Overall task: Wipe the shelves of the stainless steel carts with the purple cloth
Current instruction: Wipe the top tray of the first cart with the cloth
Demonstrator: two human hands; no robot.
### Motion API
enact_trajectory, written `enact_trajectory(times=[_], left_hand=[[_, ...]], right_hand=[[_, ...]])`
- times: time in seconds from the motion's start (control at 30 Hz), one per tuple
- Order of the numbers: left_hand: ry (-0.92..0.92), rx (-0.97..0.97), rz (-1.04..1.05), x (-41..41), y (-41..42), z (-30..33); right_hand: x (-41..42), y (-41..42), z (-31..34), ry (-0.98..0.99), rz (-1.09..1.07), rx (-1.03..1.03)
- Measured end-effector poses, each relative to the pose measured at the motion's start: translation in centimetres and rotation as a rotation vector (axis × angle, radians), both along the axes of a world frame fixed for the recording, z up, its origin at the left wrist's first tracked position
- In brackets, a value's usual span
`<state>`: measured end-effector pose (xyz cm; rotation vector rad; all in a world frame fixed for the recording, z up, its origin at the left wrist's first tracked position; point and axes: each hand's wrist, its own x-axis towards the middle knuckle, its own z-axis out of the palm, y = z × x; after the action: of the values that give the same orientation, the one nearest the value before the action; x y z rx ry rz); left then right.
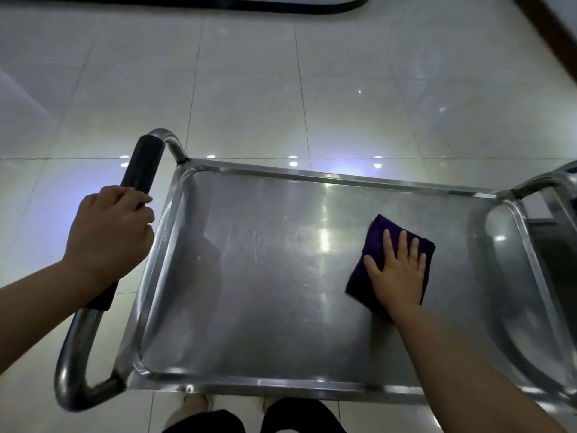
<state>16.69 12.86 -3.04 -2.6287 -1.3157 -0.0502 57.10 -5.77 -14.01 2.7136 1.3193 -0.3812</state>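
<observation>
While the left hand [107, 235] grips the cart's black handle [134, 195], the right hand [396, 273] presses flat, fingers straight, on the folded purple cloth [379, 245] near the top shelf's [249, 301] right edge; its long axis runs toward the far-right corner (lower shelves unseen), so wiping looks mid-course.

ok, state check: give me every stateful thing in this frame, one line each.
folded purple cloth: lying flat on the shelf's right part, pressed under the right hand
right hand: fingers straight and spread, palm down on the cloth
left hand: fingers curled round the grip
black foam grip on the cart's handle bar: held
stainless steel top shelf: bare except for the cloth, glossy with light reflections
</observation>
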Motion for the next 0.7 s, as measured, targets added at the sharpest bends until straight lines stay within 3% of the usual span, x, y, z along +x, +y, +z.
enact_trajectory(times=[0.33,0.53,0.7], left_hand=[[-0.316,0.014,-0.025,-1.6,1.1,-0.9],[-0.466,-0.147,0.012,-3.3,1.9,-1.6],[-0.443,-0.293,0.086,-4.7,2.8,-1.5]], right_hand=[[-7.7,4.9,0.0,-0.012,-0.349,-0.01],[-17.0,9.8,-0.9,-0.038,-0.212,-0.015],[-26.0,12.9,-1.4,-0.021,-0.037,0.01]])
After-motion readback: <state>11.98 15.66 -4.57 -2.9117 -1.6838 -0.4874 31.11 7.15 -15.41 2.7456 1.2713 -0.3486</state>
